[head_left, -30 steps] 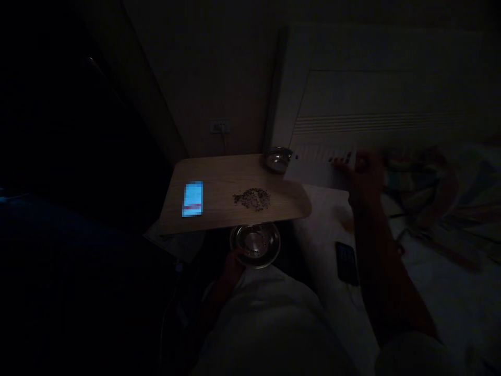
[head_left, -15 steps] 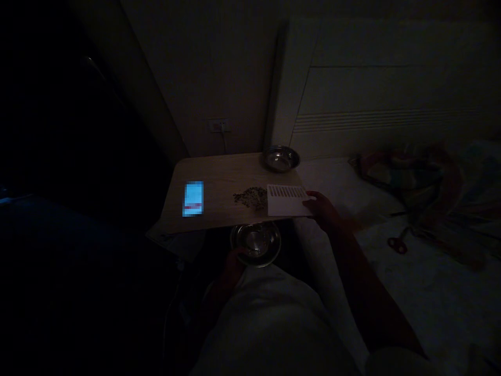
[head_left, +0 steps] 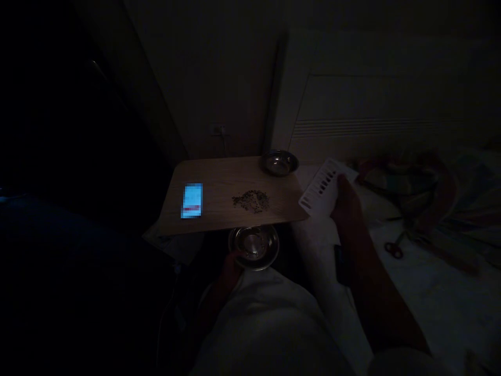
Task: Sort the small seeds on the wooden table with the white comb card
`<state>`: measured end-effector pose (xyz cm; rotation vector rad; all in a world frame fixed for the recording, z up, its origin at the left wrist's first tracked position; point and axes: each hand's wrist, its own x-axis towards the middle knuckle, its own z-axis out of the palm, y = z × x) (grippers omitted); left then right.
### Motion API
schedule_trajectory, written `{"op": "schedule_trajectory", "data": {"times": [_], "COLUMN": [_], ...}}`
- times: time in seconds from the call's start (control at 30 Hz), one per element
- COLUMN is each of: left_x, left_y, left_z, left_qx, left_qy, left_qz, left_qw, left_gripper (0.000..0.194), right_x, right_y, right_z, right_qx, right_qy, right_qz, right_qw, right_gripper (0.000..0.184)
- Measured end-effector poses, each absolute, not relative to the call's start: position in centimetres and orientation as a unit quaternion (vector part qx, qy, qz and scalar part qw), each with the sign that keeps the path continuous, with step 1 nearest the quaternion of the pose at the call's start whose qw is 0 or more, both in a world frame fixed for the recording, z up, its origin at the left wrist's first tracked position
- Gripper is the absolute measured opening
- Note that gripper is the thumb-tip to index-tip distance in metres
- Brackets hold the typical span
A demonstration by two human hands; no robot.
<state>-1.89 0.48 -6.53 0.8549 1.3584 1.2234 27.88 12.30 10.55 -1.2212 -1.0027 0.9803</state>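
Note:
The room is very dark. My left hand [head_left: 234, 263] grips the left rim of a round metal bowl [head_left: 273, 253], held just below the front edge of a small wooden table [head_left: 215, 172]. Some small bits lie inside that bowl. My right hand [head_left: 346, 201] is closed on a white slotted plastic card [head_left: 320, 201], tilted and raised off the table's right end. A spread of small dark grains [head_left: 252, 201], too small to name, lies on the tabletop, apart from both hands.
A second metal bowl [head_left: 279, 163] stands at the table's back right corner. A lit phone [head_left: 191, 200] lies on the left side. Scissors [head_left: 393, 250] and crumpled cloth [head_left: 415, 177] lie on the bed at right. A wall socket [head_left: 217, 129] with a cord sits behind the table.
My right hand has lifted the white slotted card off the tabletop beside the grains, moving it right and tilting it. My left hand and its bowl stay nearly in place.

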Motion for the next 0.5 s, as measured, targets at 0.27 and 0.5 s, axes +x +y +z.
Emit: {"op": "schedule_trajectory", "data": {"times": [0.27, 0.5], "left_x": [-1.6, -1.1], "left_y": [0.1, 0.8], "left_z": [-5.6, -5.3], "left_qx": [0.330, 0.283], "left_qy": [0.570, 0.555], "left_qz": [0.510, 0.505], "left_qw": [0.553, 0.597], "left_gripper": [0.025, 0.016], "right_x": [25.4, 29.9], "right_y": [9.2, 12.1], "right_z": [7.7, 8.7], "right_qx": [-0.553, -0.614], "right_qy": [-0.384, -0.437], "right_qz": [0.620, 0.442], "right_qw": [0.402, 0.486], "right_gripper": [0.030, 0.046]}}
